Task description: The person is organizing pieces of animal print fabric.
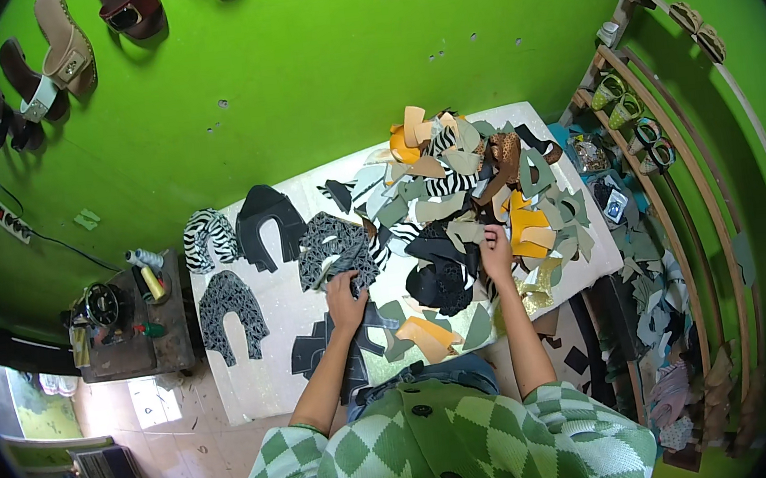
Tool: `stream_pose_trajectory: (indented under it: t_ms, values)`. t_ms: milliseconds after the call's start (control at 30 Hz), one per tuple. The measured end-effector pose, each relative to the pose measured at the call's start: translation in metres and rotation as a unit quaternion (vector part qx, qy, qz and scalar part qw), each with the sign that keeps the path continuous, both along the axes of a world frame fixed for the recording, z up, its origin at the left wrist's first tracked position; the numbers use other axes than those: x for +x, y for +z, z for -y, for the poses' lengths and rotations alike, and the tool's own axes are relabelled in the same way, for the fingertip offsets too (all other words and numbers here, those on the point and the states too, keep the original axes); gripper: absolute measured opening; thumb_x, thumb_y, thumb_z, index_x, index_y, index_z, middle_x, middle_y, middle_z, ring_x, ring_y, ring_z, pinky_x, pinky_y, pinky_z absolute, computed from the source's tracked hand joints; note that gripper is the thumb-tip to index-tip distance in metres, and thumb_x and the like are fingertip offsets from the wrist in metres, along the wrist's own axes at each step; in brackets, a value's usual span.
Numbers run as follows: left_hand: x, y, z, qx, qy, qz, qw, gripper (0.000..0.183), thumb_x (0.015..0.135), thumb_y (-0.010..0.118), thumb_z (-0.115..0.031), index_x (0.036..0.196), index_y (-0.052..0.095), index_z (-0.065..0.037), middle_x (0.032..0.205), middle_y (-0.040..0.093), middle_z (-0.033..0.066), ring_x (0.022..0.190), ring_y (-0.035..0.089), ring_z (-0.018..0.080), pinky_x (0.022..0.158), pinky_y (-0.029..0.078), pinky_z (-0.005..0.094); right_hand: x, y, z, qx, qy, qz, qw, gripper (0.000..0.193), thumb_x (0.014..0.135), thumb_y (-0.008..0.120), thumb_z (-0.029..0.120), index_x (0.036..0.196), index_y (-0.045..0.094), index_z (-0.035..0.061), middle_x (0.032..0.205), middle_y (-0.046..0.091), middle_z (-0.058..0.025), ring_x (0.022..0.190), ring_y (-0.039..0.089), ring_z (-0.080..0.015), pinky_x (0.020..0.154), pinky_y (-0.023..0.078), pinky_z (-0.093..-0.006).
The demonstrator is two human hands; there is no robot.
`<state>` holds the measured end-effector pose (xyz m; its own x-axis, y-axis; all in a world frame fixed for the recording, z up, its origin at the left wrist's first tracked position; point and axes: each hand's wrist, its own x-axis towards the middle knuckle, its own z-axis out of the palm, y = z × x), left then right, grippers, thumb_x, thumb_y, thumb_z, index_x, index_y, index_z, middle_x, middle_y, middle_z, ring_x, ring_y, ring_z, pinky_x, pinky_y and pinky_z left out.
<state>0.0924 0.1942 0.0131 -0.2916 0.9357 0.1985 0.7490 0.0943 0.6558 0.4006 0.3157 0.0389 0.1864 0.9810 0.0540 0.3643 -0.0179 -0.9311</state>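
On the white table (263, 387), the right hand (497, 253) seems to pinch a grey-green scrap (466, 232) by the near-right heap (446, 265). Left of it, the left hand (347, 302) touches a speckled piece (331, 237); I can't tell if it grips. Lifting scraps one by one should work best.

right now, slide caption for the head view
Left fingers on a patterned grey piece, right fingers at an olive piece, cutouts heaped on a white table.

Free tabletop (259, 389) near-left, scraps (451, 183) right
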Motion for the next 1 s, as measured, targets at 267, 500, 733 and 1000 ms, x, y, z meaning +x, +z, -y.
stream_pose_trajectory:
  t_ms: [267,500,733,1000]
  values:
    - [-0.029,0.003,-0.028,-0.066,0.018,-0.115,0.991,0.071,0.06,0.076,-0.027,0.121,0.047,-0.008,0.107,0.051,0.0162,0.103,0.048,0.0327,0.092,0.037,0.0415,-0.058,-0.001,0.014,0.027,0.076,0.078,0.994,0.032,0.073,0.056,0.0,0.104,0.053,0.0028,0.097,0.054,-0.0127,0.076,0.058,-0.0203,0.07,0.047,-0.028]
    - [-0.009,0.03,-0.035,0.041,-0.02,-0.087,0.995,0.021,0.072,0.065,-0.018,0.088,0.058,-0.007,0.084,0.057,0.0056,0.082,0.054,0.0254,0.073,0.04,0.0344,-0.042,-0.003,0.021,0.06,0.053,0.104,0.991,0.024,0.072,0.054,-0.002,0.096,0.057,0.002,0.09,0.054,-0.0104,0.068,0.054,-0.0176,0.065,0.046,-0.0281]
    - [-0.004,0.052,-0.052,0.164,0.107,-0.121,0.973,0.021,0.077,0.057,-0.015,0.095,0.059,-0.005,0.105,0.054,0.0135,0.099,0.05,0.0293,0.082,0.039,0.0433,-0.041,0.027,0.024,0.082,-0.043,0.122,0.988,0.016,0.069,0.054,-0.002,0.085,0.055,0.0025,0.085,0.052,-0.0117,0.069,0.055,-0.0238,0.065,0.044,-0.0329]
    - [-0.022,-0.012,-0.022,-0.083,-0.023,-0.051,0.995,0.036,0.075,0.054,-0.013,0.11,0.06,-0.009,0.106,0.055,0.0165,0.097,0.049,0.0351,0.09,0.038,0.0419,-0.138,0.022,-0.01,0.143,0.25,0.186,0.939,0.034,0.069,0.067,0.019,0.097,0.057,0.0042,0.095,0.058,-0.012,0.093,0.054,-0.0299,0.083,0.042,-0.0394]
